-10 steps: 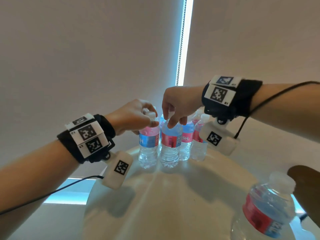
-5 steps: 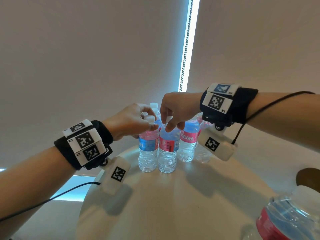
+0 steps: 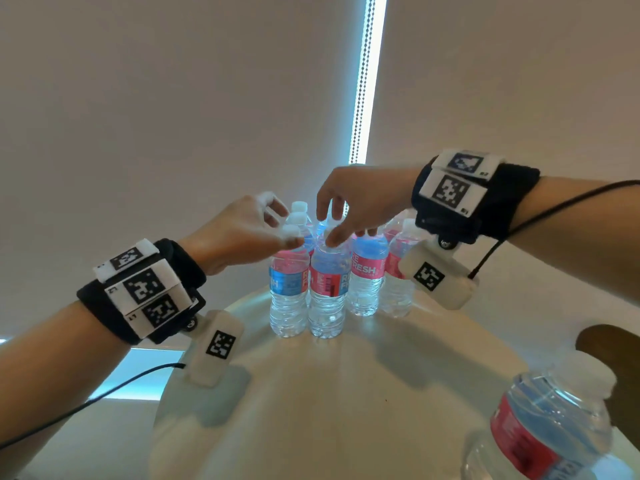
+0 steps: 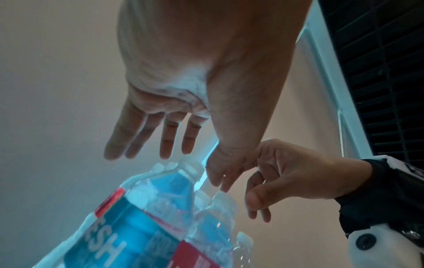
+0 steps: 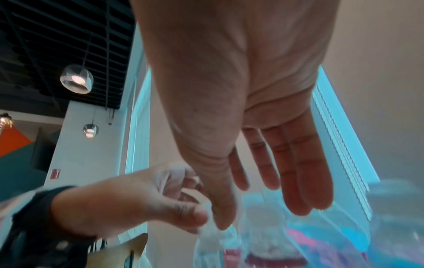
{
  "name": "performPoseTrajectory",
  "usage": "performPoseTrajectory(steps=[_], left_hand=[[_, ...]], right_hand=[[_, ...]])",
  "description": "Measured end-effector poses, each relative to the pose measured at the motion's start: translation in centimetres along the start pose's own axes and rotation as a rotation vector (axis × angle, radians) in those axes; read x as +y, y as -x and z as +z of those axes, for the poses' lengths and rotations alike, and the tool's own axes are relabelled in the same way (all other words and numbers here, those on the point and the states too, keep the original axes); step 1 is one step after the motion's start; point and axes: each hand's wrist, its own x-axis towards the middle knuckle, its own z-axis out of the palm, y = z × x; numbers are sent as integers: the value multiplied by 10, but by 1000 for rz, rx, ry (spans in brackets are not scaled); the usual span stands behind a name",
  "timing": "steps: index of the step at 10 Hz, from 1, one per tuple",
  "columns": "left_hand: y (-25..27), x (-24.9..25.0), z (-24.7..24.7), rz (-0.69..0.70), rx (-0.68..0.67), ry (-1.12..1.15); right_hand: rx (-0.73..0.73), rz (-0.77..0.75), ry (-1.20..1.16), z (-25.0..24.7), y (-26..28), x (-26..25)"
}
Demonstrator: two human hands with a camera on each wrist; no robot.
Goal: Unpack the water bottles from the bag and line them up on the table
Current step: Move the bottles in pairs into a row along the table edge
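Several clear water bottles with pink and blue labels stand bunched at the far edge of the round white table (image 3: 346,393). My left hand (image 3: 287,226) hovers over the cap of the front left bottle (image 3: 289,289). Its fingers are spread and straight in the left wrist view, just above that bottle (image 4: 142,226). My right hand (image 3: 329,226) hangs over the front middle bottle (image 3: 327,289), with the thumb tip touching its top and the fingers straight in the right wrist view (image 5: 263,217). Neither hand grips anything. No bag is in view.
One more bottle (image 3: 550,431) stands close at the lower right. A brown chair back (image 3: 613,344) shows past the table's right edge. Window blinds and a bead cord (image 3: 360,98) rise behind the bottles. Bare tabletop lies between the far bottles and the near one.
Both hands pinched the caps of the two front bottles before. Now their fingers have spread and lifted off the caps. The bottles stay upright where they stood.
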Motion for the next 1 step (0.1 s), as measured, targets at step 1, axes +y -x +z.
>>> performPoseTrajectory(steps=[1], left_hand=[[19, 5, -15, 130, 156, -117]], right_hand=[[134, -26, -70, -31, 45, -1]])
